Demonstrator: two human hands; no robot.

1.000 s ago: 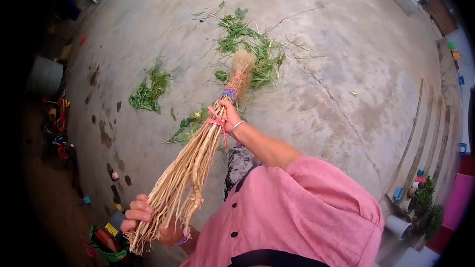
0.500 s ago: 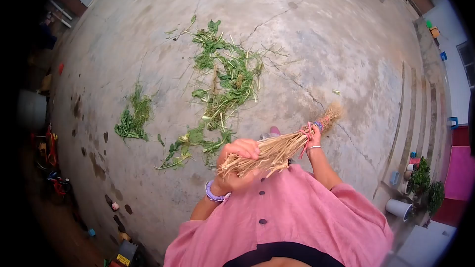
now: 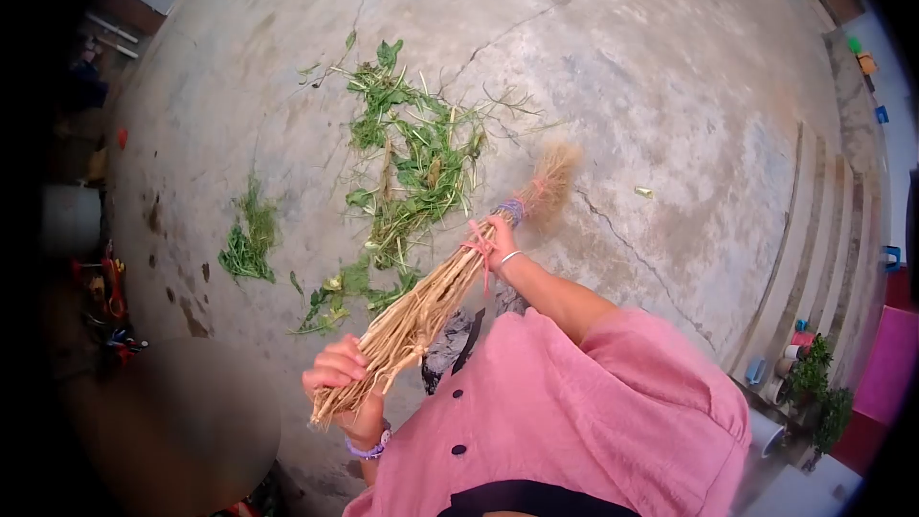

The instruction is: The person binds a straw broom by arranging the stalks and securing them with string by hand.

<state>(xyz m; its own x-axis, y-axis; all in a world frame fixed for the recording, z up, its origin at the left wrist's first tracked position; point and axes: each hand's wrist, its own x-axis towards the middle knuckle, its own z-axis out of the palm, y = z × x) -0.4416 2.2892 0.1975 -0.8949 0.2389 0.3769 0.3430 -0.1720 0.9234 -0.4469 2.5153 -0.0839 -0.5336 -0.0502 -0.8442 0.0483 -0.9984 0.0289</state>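
Observation:
A straw broom (image 3: 412,330), made of dry stalks bound with pink and purple ties, slants across the front of my body. My left hand (image 3: 340,378) is wrapped round its loose stalk ends at the lower left. Close to the ties, my right hand (image 3: 500,244) grips the broom just below its fine bristles (image 3: 553,177), which point up and away. The bristles look blurred and are over the concrete floor. Beyond them to the left lies a scattered heap of green plant cuttings (image 3: 421,172).
A smaller clump of greens (image 3: 249,239) lies on the left of the concrete floor (image 3: 670,67). Steps (image 3: 795,230) run along the right, with potted plants (image 3: 814,369) and a white bucket (image 3: 766,434) near them. Assorted items (image 3: 110,292) line the left edge.
The broom has swung from nearly level to a steeper slant. Its bristle end moved left and farther out, while my left hand moved left and down. Both hands keep their grip.

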